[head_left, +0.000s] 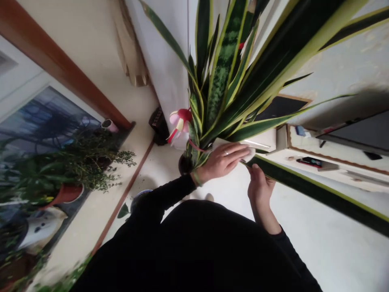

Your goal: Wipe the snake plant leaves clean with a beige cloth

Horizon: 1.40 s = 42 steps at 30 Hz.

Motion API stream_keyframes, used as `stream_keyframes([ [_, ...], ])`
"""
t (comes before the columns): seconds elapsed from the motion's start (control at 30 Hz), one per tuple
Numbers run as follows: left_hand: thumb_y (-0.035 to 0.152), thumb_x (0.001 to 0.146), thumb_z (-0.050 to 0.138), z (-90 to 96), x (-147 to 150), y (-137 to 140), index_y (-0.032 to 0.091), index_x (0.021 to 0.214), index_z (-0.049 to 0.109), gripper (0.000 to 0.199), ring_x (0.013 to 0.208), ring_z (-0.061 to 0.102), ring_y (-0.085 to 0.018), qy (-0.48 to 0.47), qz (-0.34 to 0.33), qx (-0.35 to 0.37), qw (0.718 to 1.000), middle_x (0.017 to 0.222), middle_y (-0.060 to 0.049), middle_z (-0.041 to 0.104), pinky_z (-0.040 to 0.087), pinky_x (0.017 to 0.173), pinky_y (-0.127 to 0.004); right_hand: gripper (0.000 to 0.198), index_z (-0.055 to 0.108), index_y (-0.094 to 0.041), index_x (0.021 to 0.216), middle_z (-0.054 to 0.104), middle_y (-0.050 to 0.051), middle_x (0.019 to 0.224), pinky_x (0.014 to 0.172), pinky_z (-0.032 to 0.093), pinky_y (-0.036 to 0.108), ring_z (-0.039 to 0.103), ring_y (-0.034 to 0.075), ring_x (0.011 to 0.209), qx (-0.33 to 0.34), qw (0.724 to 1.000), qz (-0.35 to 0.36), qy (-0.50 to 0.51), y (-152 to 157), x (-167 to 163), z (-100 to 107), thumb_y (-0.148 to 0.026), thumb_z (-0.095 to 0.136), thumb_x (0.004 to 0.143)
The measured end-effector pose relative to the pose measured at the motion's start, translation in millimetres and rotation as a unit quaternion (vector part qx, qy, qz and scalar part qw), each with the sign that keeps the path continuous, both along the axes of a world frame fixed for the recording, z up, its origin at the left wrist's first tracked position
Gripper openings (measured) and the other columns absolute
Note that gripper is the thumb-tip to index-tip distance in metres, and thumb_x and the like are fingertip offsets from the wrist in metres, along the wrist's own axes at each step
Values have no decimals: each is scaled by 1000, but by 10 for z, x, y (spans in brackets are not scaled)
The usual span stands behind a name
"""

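A tall snake plant [223, 69] with yellow-edged green leaves rises in front of me from a dark pot [184, 164]. One long snake plant leaf [316, 182] bends down to the right, away from the others. My left hand [223, 160], wearing a ring, is closed on a white cloth [249, 155], pressing it against this leaf. Just to the right, my right hand [260, 186] grips the same leaf by its lower edge, thumb on top. The palm side of my left hand is hidden.
A red and white ornament [180, 121] hangs beside the plant. Potted plants [91, 158] line a ledge on the left, with a white pot [39, 229] among them. At right are a television [361, 132] and a white cabinet [349, 166]. A curtain [130, 52] hangs behind.
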<state>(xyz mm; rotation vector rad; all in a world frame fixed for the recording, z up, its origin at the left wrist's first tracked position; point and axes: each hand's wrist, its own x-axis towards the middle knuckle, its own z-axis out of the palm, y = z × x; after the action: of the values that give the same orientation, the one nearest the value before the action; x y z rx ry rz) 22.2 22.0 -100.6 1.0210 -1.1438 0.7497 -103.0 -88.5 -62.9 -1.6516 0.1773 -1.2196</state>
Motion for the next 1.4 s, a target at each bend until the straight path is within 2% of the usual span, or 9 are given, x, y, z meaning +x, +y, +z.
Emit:
stream_keyframes([
  [0.1, 26, 114, 47, -363, 130, -34, 25, 142, 74, 39, 132, 75, -26, 125, 73, 63, 987, 143, -12, 76, 61, 117, -46, 28, 75, -22, 77, 73, -2, 80, 71, 59, 31, 67, 15, 75, 15, 1000, -11, -1, -156, -118, 42, -40, 93, 67],
  [0.27, 20, 113, 46, -662, 323, -25, 10, 141, 71, 39, 113, 80, -32, 263, 182, 294, 901, 121, -19, 82, 64, 102, -46, 30, 77, -21, 76, 75, -2, 80, 72, 59, 30, 68, 15, 78, 25, 1000, 0, 11, -242, -163, 152, -39, 96, 60],
  [0.37, 18, 110, 49, -560, 290, -47, 11, 140, 70, 37, 111, 80, -31, 284, 197, 323, 881, 118, -18, 82, 63, 101, -45, 28, 76, -21, 75, 74, -3, 77, 71, 60, 30, 66, 14, 74, 12, 1000, 6, 8, -237, -139, 224, -38, 95, 61],
  [0.53, 12, 110, 40, -258, -46, -96, 18, 149, 63, 46, 135, 71, -23, 187, 112, 124, 968, 146, -13, 74, 57, 118, -41, 27, 75, -22, 83, 75, -5, 83, 75, 64, 33, 68, 14, 74, 11, 1000, 14, -3, -238, -105, 301, -33, 91, 63],
  [0.67, 12, 111, 33, -181, -240, -195, 17, 151, 59, 48, 147, 64, -20, 99, 100, 55, 989, 153, -14, 69, 53, 125, -39, 31, 76, -22, 92, 78, -5, 90, 90, 68, 45, 74, 18, 85, 6, 999, 32, -11, -256, -111, 342, -29, 89, 64],
  [0.87, 20, 112, 41, -494, 121, -178, 6, 140, 64, 39, 103, 80, -31, 201, 242, 257, 914, 111, -20, 81, 61, 89, -43, 31, 73, -22, 90, 77, -5, 93, 113, 60, 66, 78, 25, 102, -5, 999, 33, 0, -291, -147, 358, -30, 90, 66],
  [1.0, 21, 111, 44, -465, 358, -51, 3, 127, 70, 35, 97, 80, -34, 179, 246, 363, 881, 98, -21, 80, 56, 81, -40, 34, 74, -22, 95, 77, -4, 94, 116, 57, 68, 78, 24, 101, -10, 999, 35, 7, -258, -142, 344, -33, 91, 67],
  [1.27, 17, 113, 45, -158, 228, 75, 14, 143, 67, 37, 111, 80, -26, 240, 170, 324, 899, 124, -14, 82, 58, 93, -36, 45, 76, -25, 108, 80, -5, 103, 118, 58, 66, 78, 23, 102, -11, 999, 44, 5, -221, -121, 352, -31, 89, 66],
  [1.4, 12, 110, 46, -184, 295, 17, 10, 121, 78, 34, 105, 82, -33, 237, 201, 414, 855, 105, -20, 83, 61, 86, -41, 38, 76, -23, 100, 80, -5, 95, 114, 61, 65, 79, 22, 95, -14, 999, 35, 0, -245, -121, 340, -32, 90, 65],
])
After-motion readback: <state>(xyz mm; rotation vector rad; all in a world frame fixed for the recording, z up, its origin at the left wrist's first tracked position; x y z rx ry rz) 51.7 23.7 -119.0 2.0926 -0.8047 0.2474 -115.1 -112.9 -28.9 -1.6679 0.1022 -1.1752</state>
